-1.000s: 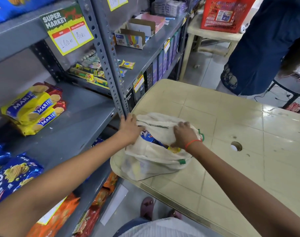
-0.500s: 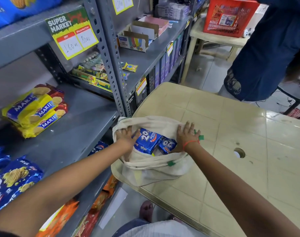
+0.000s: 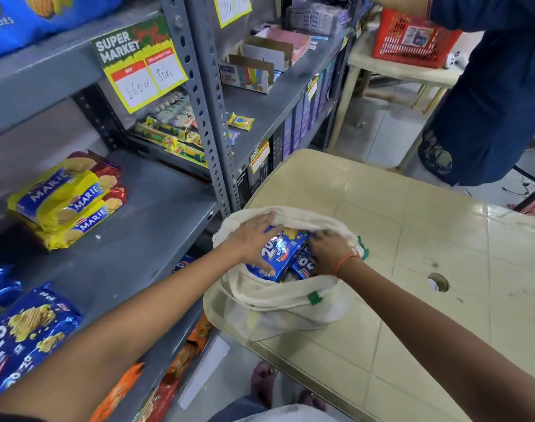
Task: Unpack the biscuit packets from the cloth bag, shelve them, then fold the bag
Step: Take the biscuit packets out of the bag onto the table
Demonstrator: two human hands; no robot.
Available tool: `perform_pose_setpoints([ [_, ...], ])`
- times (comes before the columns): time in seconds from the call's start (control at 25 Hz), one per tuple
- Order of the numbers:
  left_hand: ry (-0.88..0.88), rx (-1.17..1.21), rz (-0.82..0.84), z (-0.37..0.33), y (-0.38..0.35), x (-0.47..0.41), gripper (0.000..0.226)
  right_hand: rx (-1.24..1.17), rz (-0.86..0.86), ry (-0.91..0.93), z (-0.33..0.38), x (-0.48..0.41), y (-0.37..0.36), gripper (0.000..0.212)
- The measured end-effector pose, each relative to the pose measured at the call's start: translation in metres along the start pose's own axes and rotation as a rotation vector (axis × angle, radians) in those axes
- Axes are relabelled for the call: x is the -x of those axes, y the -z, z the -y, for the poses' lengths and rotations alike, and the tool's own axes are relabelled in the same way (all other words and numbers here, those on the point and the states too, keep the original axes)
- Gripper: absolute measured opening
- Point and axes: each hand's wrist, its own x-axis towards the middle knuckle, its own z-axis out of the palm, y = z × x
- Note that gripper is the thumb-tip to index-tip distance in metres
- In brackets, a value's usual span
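Observation:
A cream cloth bag point(image 3: 278, 303) lies open at the near left corner of the beige table point(image 3: 412, 269). Blue biscuit packets point(image 3: 279, 254) show inside its mouth. My left hand point(image 3: 254, 239) reaches into the bag and grips the larger blue packet, thumb under its near end. My right hand point(image 3: 330, 249) is also inside the mouth, fingers curled down beside a second blue packet point(image 3: 304, 264); what they hold is hidden. The grey shelf point(image 3: 132, 239) stands to the left of the bag.
Yellow Marie packets point(image 3: 68, 199) and blue packets point(image 3: 25, 333) lie on the grey shelf. Orange packets point(image 3: 168, 376) sit on the shelf below. A person in dark blue point(image 3: 488, 102) stands at the far right by a red basket point(image 3: 412, 38).
Both hands have moved from spreading the bag's rim to inside its mouth. The left hand now grips the larger blue packet.

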Motion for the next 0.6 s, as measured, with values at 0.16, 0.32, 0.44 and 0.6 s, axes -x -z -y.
perform_pose_setpoints([
  [0.16, 0.185, -0.199, 0.142, 0.018, -0.007, 0.002, 0.142, -0.077, 0.136, -0.262, -0.031, -0.004, 0.006, 0.092],
  [0.32, 0.274, -0.279, 0.208, 0.026, -0.019, 0.018, 0.129, -0.136, 0.216, -0.181, -0.037, -0.001, 0.002, 0.101],
  [0.44, 0.285, -0.28, 0.214, 0.013, -0.008, 0.018, 0.131, -0.325, 0.086, -0.113, -0.016, -0.015, 0.011, 0.076],
  [0.6, 0.067, 0.064, 0.06, -0.012, 0.0, 0.007, 0.11, -0.506, -0.06, -0.305, 0.006, -0.025, 0.013, 0.054],
])
